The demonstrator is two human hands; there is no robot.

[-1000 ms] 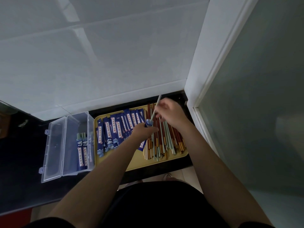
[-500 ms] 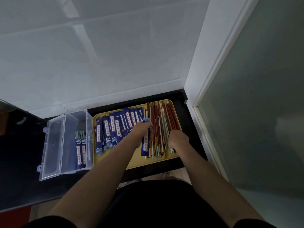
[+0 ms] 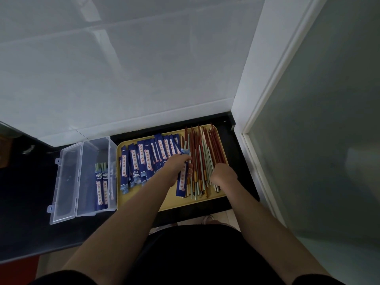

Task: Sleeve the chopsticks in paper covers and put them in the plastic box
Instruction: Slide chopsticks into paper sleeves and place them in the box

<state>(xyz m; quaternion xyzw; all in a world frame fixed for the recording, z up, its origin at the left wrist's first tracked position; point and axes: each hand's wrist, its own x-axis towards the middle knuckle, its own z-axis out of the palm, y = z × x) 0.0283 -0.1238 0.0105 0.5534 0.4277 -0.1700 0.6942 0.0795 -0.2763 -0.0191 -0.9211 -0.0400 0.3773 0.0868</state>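
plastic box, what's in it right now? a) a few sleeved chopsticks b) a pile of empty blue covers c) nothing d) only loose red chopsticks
a: the plastic box stands open left of the tray, and a few sleeved chopsticks lie inside, pale ends sticking out of the blue covers.

A tray [image 3: 168, 204] sits right of an open plastic box [image 3: 86, 210] on the counter [image 3: 24, 223]. Paper covers [image 3: 144, 159] lie left of loose chopsticks [image 3: 205, 153] on the tray. Sleeved pairs [image 3: 102, 188] lie in the box.

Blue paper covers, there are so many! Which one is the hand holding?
The blue paper cover gripped by the left hand, lying over the loose chopsticks on the yellow tray. The other covers lie untouched in a pile further left.
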